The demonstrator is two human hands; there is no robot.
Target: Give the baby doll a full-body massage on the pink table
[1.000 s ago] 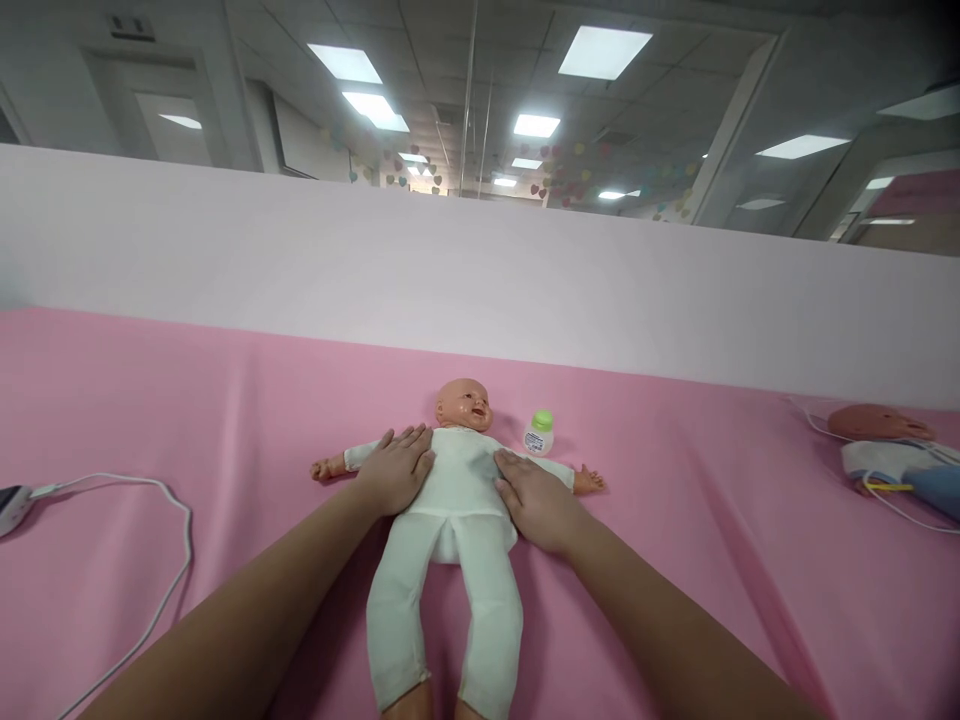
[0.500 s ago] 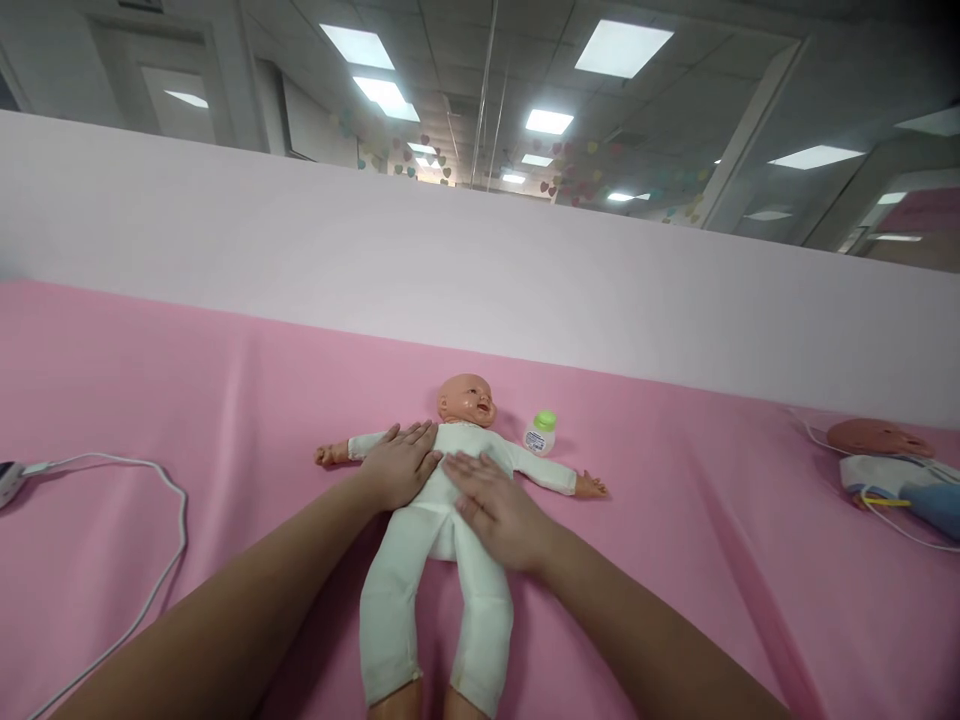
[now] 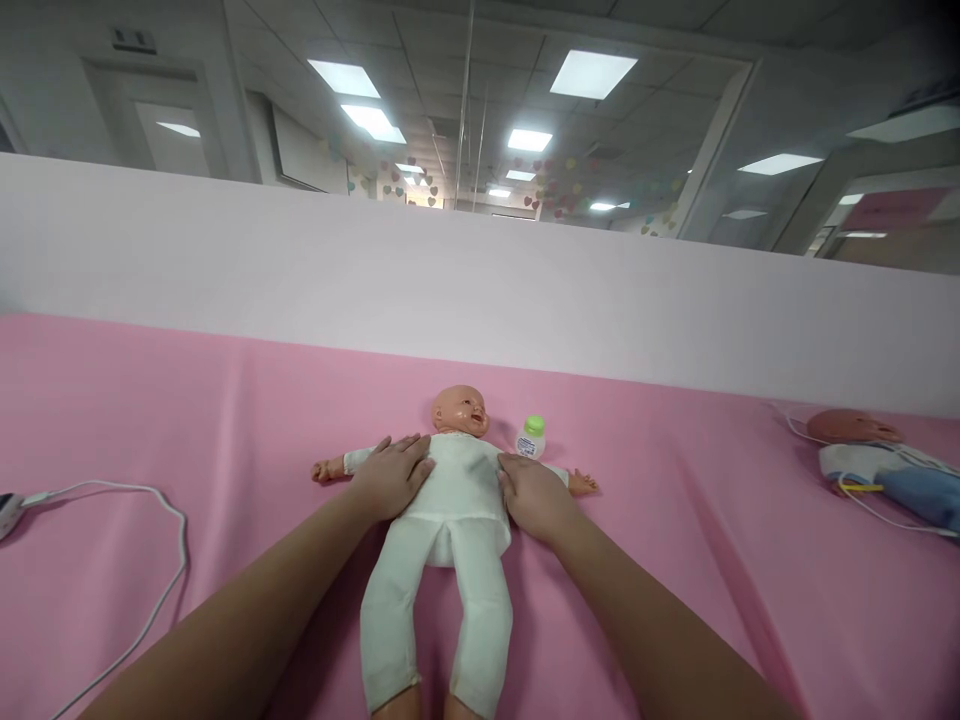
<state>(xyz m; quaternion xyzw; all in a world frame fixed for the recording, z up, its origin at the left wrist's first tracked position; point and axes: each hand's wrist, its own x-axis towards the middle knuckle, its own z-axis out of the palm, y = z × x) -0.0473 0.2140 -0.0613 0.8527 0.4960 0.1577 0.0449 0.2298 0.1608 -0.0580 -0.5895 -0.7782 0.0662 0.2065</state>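
A baby doll point(image 3: 461, 480) in white cloth lies on its back, arms spread and head turned to the right. Flat against the left side of its chest, near the shoulder, rests my left hand point(image 3: 394, 478), fingers stretched out. My right hand point(image 3: 536, 495) lies along the right side of the doll's torso, fingers extended and covering part of its upper arm. Neither hand holds anything. Just beyond my right hand stands a small clear bottle point(image 3: 531, 440) with a green cap, beside the doll's head.
A pink sheet point(image 3: 660, 560) covers the surface, with a white wall panel point(image 3: 480, 290) and glass behind. On the left runs a white cable point(image 3: 184, 530). Another doll point(image 3: 892, 465) in white and blue, with thin tubes, lies at the far right.
My right hand has slid from the middle of the doll's chest to its right side. My left hand stays on the chest. The camera view has tilted slightly up.
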